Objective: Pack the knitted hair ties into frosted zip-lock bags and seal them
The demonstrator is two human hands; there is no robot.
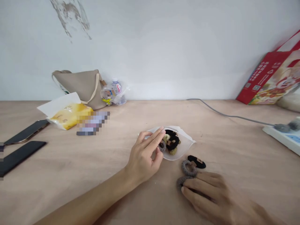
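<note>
A translucent white pouch [185, 150] lies with its mouth spread, and black, olive, cream and grey hair ties [172, 143] show inside. My left hand [146, 153] reaches over its left side, thumb and fingers closed about a grey hair tie [162, 146] at the opening; its fingers partly cover the contents. To the right, my right hand [211, 193] pinches a second grey hair tie [181, 183] against the table. Just beyond those fingertips, another grey hair tie [188, 168] touches a black hair tie [197, 162] with a small brown tag.
At back left are a beige bag [82, 84], a bottle in clear plastic [118, 89] and a yellow tissue pack [70, 115]. Two dark phones [22, 156] lie far left. A red carton bag [264, 75] and a power strip [281, 139] with grey cable [225, 115] stand right.
</note>
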